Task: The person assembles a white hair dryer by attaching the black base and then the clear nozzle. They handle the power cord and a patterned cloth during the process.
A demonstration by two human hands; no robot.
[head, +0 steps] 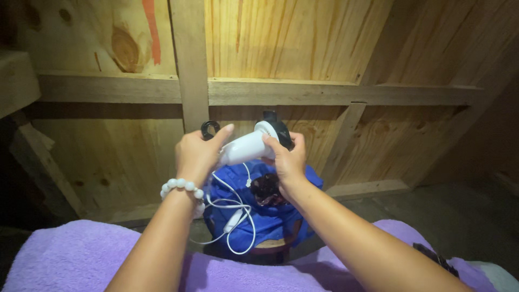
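No packages, labels, signs or screens in view. Nothing in the frame carries a printed panel or a display.
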